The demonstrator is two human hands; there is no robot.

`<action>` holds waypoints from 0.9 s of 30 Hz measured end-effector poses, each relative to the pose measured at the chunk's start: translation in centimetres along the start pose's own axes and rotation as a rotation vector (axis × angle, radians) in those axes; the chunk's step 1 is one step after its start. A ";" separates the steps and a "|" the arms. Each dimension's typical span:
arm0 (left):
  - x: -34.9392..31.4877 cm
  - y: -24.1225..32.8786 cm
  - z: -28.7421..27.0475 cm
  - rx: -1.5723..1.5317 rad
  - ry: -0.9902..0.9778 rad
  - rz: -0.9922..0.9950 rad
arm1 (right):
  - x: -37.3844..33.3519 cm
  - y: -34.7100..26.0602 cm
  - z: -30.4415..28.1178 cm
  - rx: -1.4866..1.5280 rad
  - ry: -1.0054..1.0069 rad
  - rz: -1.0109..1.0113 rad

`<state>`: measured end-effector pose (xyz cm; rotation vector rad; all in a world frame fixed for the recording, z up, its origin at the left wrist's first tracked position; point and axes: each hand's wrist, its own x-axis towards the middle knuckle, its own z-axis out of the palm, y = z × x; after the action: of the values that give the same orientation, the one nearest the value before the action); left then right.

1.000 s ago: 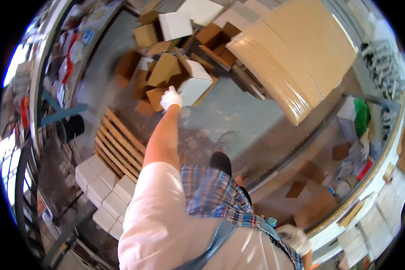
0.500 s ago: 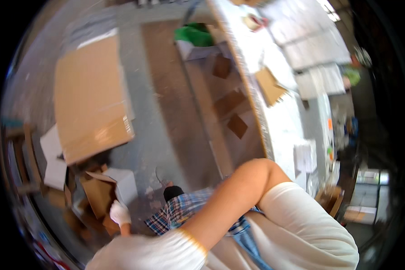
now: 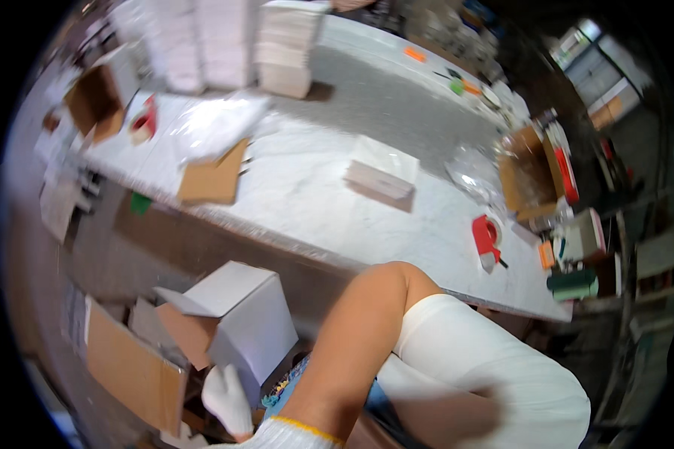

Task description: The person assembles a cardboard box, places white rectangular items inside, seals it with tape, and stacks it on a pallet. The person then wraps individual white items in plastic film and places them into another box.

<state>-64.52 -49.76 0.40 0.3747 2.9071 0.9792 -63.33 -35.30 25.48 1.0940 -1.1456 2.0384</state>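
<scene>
A white-outside, brown-inside cardboard box [image 3: 254, 325], its flaps standing open, is beside the table's near edge at lower left. My left hand [image 3: 227, 396], in a white knit glove, is closed at the box's lower left edge. My right arm bends across in front of me, elbow toward the table. Only the yellow-edged cuff and part of the white glove of my right hand [image 3: 296, 435] show at the bottom edge; its fingers are out of sight.
On the white-topped table [image 3: 307, 217] sit a small white stack [image 3: 382, 170], brown cardboard pieces [image 3: 213, 178], a red tape dispenser [image 3: 487, 238] and clear plastic. Tall white stacks [image 3: 284, 49] rise behind. An open carton [image 3: 530, 176] stands right; flat cardboard [image 3: 131, 363] leans lower left.
My view has swung right, from the floor toward the table. The box and my left hand at it now appear larger and closer to the table edge.
</scene>
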 end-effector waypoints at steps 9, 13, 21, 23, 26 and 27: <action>3.4 18.8 -8.0 -0.635 0.817 0.134 | -11.5 -19.5 -23.6 -0.976 0.411 0.662; 5.4 27.1 -3.7 -0.853 0.736 0.403 | -22.6 -26.8 -30.7 -1.793 0.535 0.780; 7.4 35.6 4.0 -0.785 0.819 0.565 | -37.0 -38.1 -34.2 -2.435 0.609 1.213; 7.9 37.3 6.3 -0.701 0.769 0.656 | -40.5 -39.4 -34.9 -2.441 0.600 1.254; 8.7 37.3 6.7 -0.769 0.693 0.609 | -41.4 -39.1 -35.5 -2.431 0.551 1.219; 8.5 37.8 6.8 -0.787 0.690 0.565 | -41.1 -38.8 -35.7 -2.435 0.541 1.195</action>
<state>-63.89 -14.61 17.95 0.9575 2.5607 2.6409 -26.06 11.62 -4.08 -1.3963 -2.4400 -0.0896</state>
